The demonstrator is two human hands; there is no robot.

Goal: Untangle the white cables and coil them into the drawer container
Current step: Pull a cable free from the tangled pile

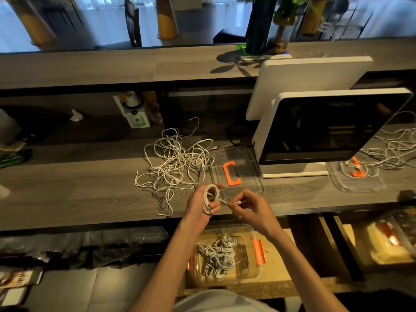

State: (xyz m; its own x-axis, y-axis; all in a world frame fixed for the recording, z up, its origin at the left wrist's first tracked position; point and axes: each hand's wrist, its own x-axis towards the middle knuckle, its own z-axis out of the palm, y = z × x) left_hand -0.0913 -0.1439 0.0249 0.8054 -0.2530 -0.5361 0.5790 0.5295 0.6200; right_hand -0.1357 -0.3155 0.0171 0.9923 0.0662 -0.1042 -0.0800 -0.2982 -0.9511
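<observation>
My left hand [203, 207] grips a coiled white cable [210, 198], my right hand [248, 207] pinches its plug end, and my forearms partly hide the container [254, 273] below.

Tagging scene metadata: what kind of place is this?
Probably a shop or café service counter, not a home. A white-framed point-of-sale touchscreen terminal stands on the grey wood-grain two-tier counter, with a second white screen back facing outward and round table pedestals beyond.

A shop or reception counter — a point-of-sale terminal [333, 129] stands on the long wooden countertop [78, 183].
</observation>
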